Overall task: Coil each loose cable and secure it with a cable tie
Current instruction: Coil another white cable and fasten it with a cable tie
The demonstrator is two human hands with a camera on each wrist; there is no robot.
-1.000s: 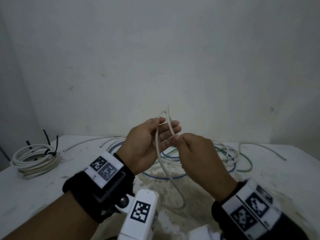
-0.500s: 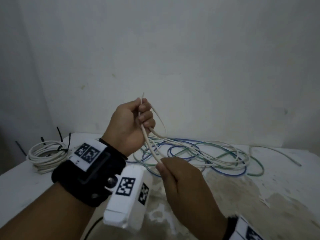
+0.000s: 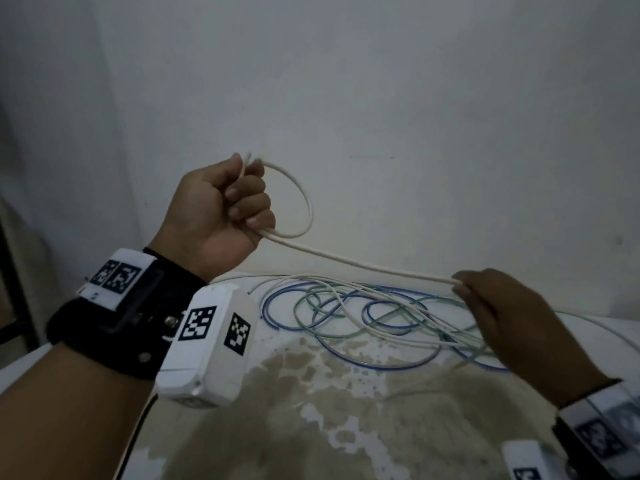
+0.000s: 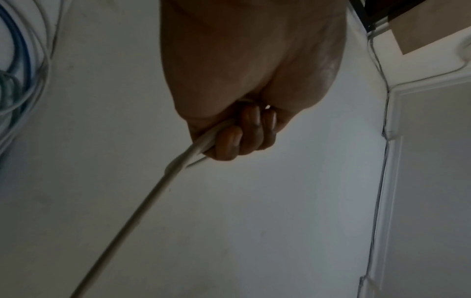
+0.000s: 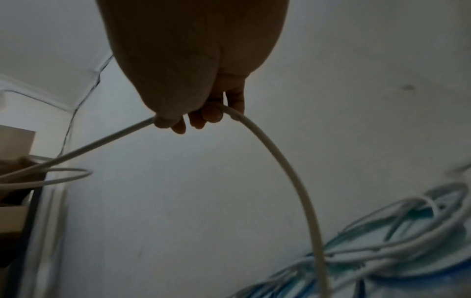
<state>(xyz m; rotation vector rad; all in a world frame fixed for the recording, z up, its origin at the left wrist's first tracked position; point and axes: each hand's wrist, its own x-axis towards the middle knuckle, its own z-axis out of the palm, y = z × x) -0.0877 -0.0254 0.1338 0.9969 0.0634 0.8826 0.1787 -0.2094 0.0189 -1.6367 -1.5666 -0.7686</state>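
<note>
**White cable stretched between two hands**

Over a stained white table (image 3: pixel 311 410) by a pale wall, the left hand (image 3: pixel 221 216) is fisted round a small loop of the white cable (image 3: pixel 363 266). The right hand (image 3: pixel 512 327), well apart, pinches the same cable farther along. Beneath lie tangled blue, green and white cables (image 3: pixel 346 317).

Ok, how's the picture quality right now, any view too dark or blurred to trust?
Head view: dim but sharp enough, the thin white cable reads clearly between left hand and right hand. Left wrist view: the hand is backlit and dark, the cable soft. Right wrist view: the hand is nearly a silhouette, and the tangle of blue, green and white cables is smeared.
</note>
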